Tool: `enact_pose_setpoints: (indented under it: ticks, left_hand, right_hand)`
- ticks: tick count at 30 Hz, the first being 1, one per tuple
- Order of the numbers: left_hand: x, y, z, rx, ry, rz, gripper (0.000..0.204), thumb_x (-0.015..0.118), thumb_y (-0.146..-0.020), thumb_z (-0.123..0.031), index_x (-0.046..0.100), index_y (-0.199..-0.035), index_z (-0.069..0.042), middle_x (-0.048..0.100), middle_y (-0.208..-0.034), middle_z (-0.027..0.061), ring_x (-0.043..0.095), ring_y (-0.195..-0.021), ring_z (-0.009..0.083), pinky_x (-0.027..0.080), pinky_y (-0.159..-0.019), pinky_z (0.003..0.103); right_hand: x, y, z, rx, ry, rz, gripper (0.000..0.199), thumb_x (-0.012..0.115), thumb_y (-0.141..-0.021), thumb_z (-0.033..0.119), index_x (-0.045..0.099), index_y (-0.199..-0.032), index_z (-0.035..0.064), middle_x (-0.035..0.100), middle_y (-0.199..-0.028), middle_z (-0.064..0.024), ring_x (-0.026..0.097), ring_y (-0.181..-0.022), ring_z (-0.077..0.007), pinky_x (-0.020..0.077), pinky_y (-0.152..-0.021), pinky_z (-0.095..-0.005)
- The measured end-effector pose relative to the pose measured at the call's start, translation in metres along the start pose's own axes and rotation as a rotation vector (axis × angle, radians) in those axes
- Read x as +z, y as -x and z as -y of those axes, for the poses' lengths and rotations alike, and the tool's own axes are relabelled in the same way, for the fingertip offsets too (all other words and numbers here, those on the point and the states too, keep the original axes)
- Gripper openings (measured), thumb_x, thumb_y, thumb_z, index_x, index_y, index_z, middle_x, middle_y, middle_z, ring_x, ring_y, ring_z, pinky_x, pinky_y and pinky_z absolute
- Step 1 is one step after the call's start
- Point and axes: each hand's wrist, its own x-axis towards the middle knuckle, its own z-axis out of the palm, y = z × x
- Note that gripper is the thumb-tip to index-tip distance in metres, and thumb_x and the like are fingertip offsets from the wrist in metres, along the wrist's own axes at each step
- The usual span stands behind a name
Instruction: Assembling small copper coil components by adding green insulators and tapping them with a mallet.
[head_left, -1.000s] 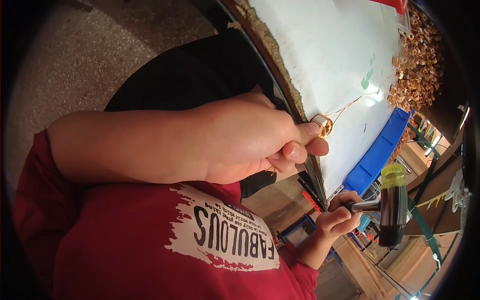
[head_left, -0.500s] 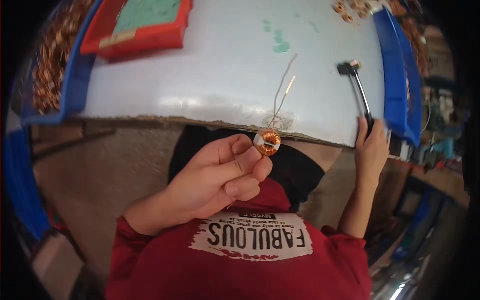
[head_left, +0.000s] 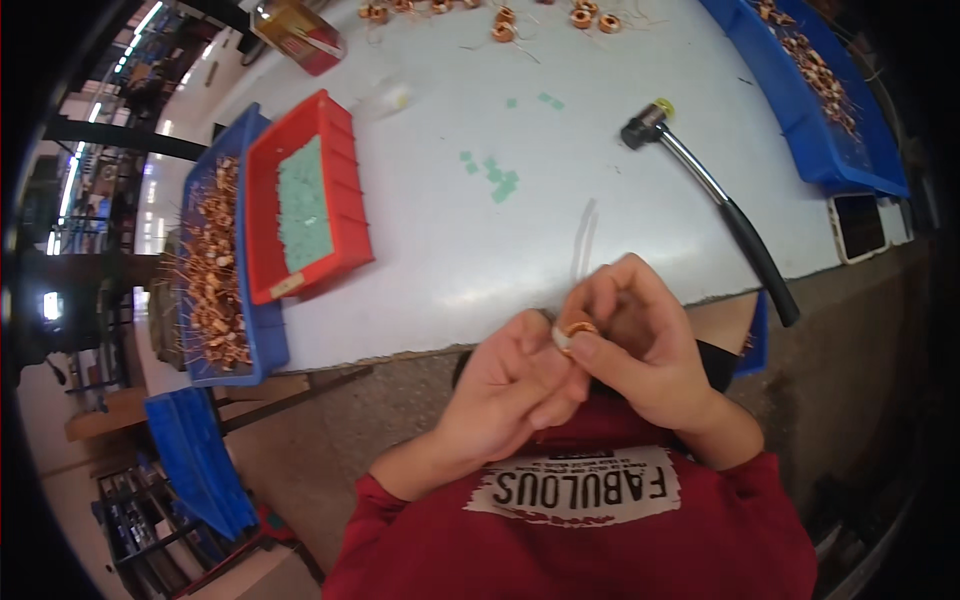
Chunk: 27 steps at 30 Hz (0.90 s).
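A small ring-shaped copper wire coil [head_left: 580, 329] with a pale part is held between both hands, just in front of the table edge. The thumb and fingers of my right hand [head_left: 650, 360] pinch it from the right. My left hand [head_left: 500, 390] is closed against its left side, its fingertips partly hidden behind the coil. A hammer [head_left: 712, 188] with a black head, a yellow face and a black grip lies on the table to the right, untouched. Its handle end sticks out past the edge.
A red tray [head_left: 352, 190] of green square pieces stands left, beside a blue bin [head_left: 262, 345] full of copper coils. Loose green squares [head_left: 497, 178] lie mid-table. Coils [head_left: 503, 28] sit at the back, near a bottle [head_left: 298, 38]. Another blue bin [head_left: 800, 130] and a phone [head_left: 857, 228] are right.
My right hand has let go of the hammer, now lying on the table, and has come over to the coil. Both hands are now on the coil. The view has shifted.
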Motion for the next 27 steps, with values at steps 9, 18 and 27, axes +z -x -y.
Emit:
enact_pose_setpoints:
  ticks: [9,18,27]
  left_hand:
    - [0.021,-0.017,-0.019,0.637,-1.199,-0.266,0.028,0.059,-0.077,0.003,0.046,-0.101,-0.001,0.049,-0.115,0.0151,0.047,-0.092,0.0179,0.042,-0.077,0.028]
    - [0.029,-0.035,-0.033,0.340,-0.924,-0.172,0.016,0.058,-0.080,0.006,0.053,-0.094,0.003,0.058,-0.099,0.0182,0.056,-0.082,0.0183,0.047,-0.074,0.025]
    - [0.013,-0.046,-0.036,0.225,-0.680,-0.145,0.007,0.057,-0.081,0.007,0.055,-0.087,0.003,0.061,-0.088,0.0162,0.058,-0.074,0.0161,0.048,-0.068,0.021]
  right_hand:
    - [-0.018,-0.003,0.016,0.070,0.080,-0.019,0.024,0.059,-0.078,-0.004,0.042,-0.092,0.0061,0.053,-0.085,-0.0038,0.045,-0.071,-0.0087,0.0373,-0.066,-0.0185]
    - [-0.021,-0.003,0.020,0.116,0.368,0.091,0.021,0.062,-0.075,-0.003,0.047,-0.087,0.0059,0.052,-0.076,0.0005,0.042,-0.064,-0.0060,0.0348,-0.059,-0.0171]
    - [-0.027,-0.004,0.008,0.114,0.337,0.006,0.021,0.062,-0.074,-0.004,0.047,-0.085,0.0061,0.052,-0.075,0.0005,0.041,-0.063,-0.0060,0.0350,-0.059,-0.0161]
